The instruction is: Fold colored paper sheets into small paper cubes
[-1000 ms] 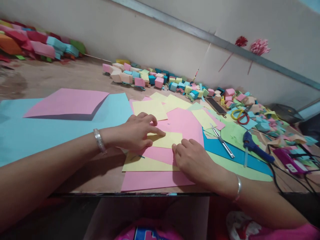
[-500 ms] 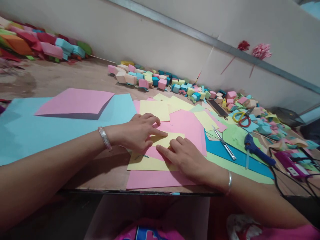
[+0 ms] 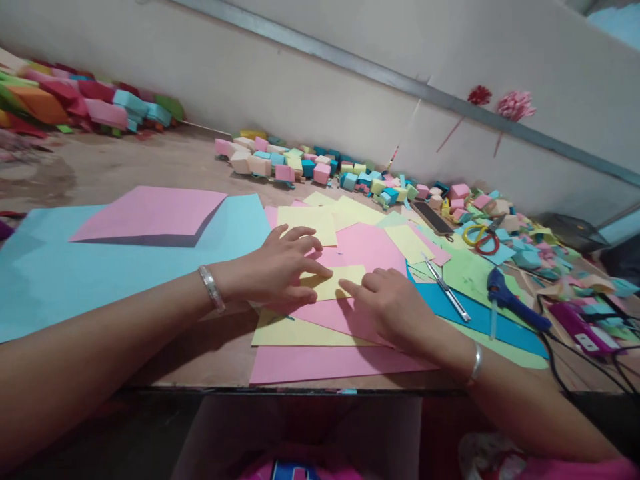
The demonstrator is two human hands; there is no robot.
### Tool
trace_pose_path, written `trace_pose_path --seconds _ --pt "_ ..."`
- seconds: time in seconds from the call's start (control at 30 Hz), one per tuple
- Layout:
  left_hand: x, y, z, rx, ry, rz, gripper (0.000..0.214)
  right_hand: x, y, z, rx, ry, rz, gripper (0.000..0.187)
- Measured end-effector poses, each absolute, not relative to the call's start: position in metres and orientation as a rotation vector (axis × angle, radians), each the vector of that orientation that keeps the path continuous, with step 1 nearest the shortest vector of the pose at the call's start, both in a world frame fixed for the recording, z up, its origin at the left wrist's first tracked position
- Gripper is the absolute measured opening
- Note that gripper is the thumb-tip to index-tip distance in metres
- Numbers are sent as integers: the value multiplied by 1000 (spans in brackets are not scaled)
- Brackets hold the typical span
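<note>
A small yellow paper piece point(image 3: 330, 290) lies flat on pink paper point(image 3: 370, 243), between my two hands. My left hand point(image 3: 275, 267) is open, fingers spread, its index fingertip resting on the left part of the yellow piece. From the right, my right hand point(image 3: 397, 303) touches the same piece with a stretched index finger, while its other fingers curl loosely; it holds nothing. Below them lie a larger yellow sheet point(image 3: 305, 333) and another pink sheet point(image 3: 320, 367). Near my right hand rests a craft knife point(image 3: 450, 293) on blue paper point(image 3: 475, 310).
A blue hot glue gun point(image 3: 515, 303), scissors point(image 3: 483, 239) and a dark phone-like slab point(image 3: 433, 219) lie on the right. A light blue sheet point(image 3: 45, 267) under a folded pink sheet point(image 3: 150, 210) covers the left. Small paper boxes point(image 3: 300, 163) line the wall.
My right hand has slid right along the small yellow piece, uncovering more of it. My left hand stays almost in place, its fingers a little more spread.
</note>
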State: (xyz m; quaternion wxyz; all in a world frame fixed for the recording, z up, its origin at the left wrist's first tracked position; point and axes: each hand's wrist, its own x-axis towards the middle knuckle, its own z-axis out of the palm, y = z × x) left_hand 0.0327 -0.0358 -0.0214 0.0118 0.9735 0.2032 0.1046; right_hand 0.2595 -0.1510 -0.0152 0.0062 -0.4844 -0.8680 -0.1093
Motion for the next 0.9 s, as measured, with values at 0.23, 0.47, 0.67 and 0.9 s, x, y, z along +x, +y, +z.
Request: trace_pose_path --seconds 0.23,0.47,0.67,0.9 --pt "26 -36 -12 3049 490 211 54 257 -156 -19 -1588 -2698 -550 21" --pt "36 -25 -15 3030 737 710 40 270 -123 -31 -1511 -2329 -352 36" --pt "35 -24 -9 3042 841 854 34 269 -116 -43 -1440 -2214 36 38" --pt "30 -18 -12 2858 948 1003 34 272 -103 -27 -1230 -1998 190 16"
